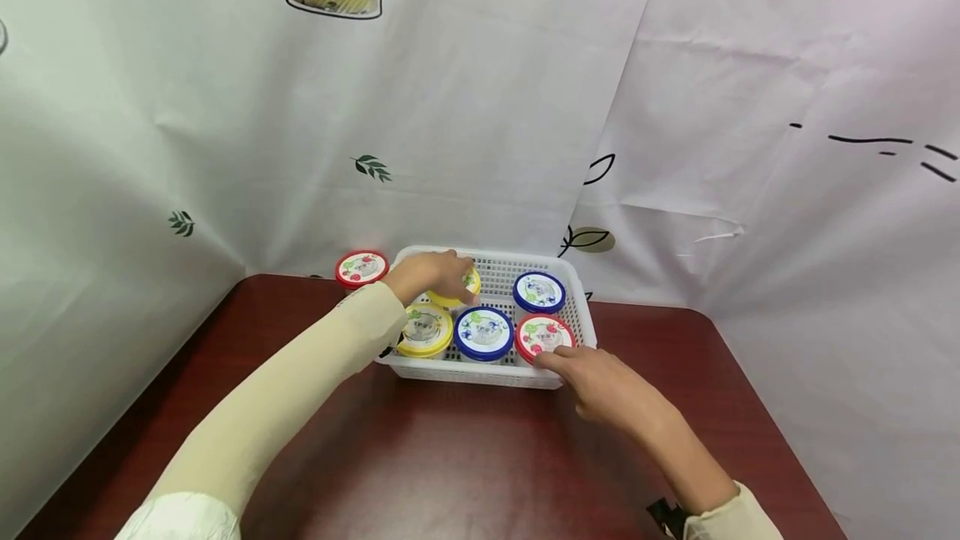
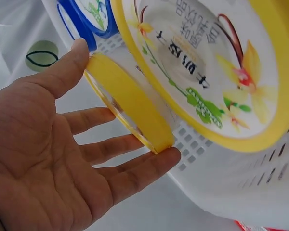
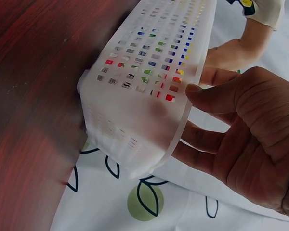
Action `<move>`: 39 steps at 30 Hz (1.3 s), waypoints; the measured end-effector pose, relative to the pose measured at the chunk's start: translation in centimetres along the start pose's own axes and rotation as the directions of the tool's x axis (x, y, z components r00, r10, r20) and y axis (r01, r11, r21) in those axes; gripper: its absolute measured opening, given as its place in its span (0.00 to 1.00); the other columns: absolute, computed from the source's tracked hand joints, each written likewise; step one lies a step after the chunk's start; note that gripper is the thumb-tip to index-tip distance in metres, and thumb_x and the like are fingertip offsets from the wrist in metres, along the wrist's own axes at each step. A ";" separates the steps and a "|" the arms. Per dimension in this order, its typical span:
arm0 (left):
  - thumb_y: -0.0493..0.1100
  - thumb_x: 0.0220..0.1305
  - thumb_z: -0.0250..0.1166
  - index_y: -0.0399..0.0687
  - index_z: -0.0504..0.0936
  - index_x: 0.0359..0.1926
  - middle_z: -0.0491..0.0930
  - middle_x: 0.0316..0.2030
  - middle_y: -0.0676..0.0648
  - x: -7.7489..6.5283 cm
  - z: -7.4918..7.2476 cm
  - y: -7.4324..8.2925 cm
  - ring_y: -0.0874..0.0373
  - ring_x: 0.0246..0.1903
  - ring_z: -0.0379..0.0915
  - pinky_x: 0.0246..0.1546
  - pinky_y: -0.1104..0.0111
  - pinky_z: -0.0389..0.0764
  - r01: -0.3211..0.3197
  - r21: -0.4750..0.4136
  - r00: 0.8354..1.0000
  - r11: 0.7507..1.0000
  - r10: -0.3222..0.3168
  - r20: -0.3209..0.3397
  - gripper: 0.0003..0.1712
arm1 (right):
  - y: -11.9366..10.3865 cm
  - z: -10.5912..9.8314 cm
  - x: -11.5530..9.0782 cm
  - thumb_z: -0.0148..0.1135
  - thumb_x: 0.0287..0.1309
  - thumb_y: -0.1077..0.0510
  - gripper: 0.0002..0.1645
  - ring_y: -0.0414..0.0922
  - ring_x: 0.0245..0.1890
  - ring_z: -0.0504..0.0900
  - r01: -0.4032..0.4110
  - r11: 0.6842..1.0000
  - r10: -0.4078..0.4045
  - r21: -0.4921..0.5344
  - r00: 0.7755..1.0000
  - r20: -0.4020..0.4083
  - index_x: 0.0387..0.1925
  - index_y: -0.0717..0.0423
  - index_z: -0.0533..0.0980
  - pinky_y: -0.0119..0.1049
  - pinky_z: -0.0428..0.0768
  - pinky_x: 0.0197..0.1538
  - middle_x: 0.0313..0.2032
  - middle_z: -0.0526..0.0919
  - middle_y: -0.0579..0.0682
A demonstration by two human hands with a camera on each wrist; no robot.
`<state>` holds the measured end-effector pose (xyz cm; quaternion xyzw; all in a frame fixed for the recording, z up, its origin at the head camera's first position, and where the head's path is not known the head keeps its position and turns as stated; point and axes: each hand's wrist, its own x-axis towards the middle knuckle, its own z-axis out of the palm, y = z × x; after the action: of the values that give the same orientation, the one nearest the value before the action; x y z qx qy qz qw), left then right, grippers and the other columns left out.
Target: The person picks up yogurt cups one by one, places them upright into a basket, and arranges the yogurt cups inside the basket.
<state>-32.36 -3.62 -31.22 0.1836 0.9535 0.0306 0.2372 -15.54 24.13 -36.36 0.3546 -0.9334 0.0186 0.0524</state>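
Note:
A white plastic basket (image 1: 476,372) holds several tubs with yellow, blue and red lids. My left hand (image 1: 438,273) reaches over its back left part and grips a yellow-lidded tub (image 2: 130,103) by the lid, thumb on one side and fingertips on the other. Closer to the front stands another yellow-lidded tub (image 1: 425,330), partly behind my sleeve. At the basket's front right corner my right hand (image 1: 600,386) pinches the rim, its thumb on the outer wall in the right wrist view. Right beside those fingers sits a red-lidded tub (image 1: 545,336).
Outside the basket, at its back left, stands another red-lidded tub (image 1: 362,267). Blue-lidded tubs (image 1: 484,333) fill the basket's front middle and back right (image 1: 538,292). The dark red table (image 1: 465,448) meets a white printed cloth (image 1: 480,123) behind and at both sides.

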 end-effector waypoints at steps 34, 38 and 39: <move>0.59 0.86 0.60 0.40 0.73 0.82 0.74 0.81 0.37 2.2 0.7 1.2 0.44 0.79 0.72 0.84 0.49 0.70 0.038 0.036 0.999 0.999 -0.038 0.007 0.38 | -0.2 0.1 0.0 0.72 0.55 0.76 0.34 0.47 0.40 0.88 0.002 1.000 -0.002 -0.006 1.000 -0.012 0.60 0.46 0.85 0.48 0.89 0.48 0.45 0.90 0.48; 0.58 0.85 0.61 0.40 0.73 0.82 0.74 0.80 0.37 2.5 0.7 0.8 0.44 0.79 0.72 0.84 0.48 0.69 0.010 0.003 1.000 1.000 -0.010 -0.017 0.38 | -0.2 0.1 0.1 0.72 0.55 0.76 0.34 0.48 0.41 0.89 -0.002 1.000 0.002 -0.008 1.000 -0.007 0.61 0.46 0.85 0.48 0.89 0.48 0.46 0.90 0.48; 0.58 0.85 0.62 0.40 0.73 0.82 0.75 0.80 0.37 2.5 0.8 0.7 0.44 0.78 0.73 0.84 0.48 0.69 -0.001 -0.008 1.000 1.000 0.000 -0.029 0.38 | -0.2 0.0 0.1 0.72 0.55 0.75 0.35 0.48 0.41 0.89 -0.003 1.000 0.003 -0.008 1.000 -0.006 0.61 0.46 0.85 0.48 0.89 0.48 0.46 0.90 0.48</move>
<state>-33.80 -2.09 -32.92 0.1824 0.9567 0.0371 0.2239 -15.49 23.97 -36.40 0.3530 -0.9338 0.0159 0.0568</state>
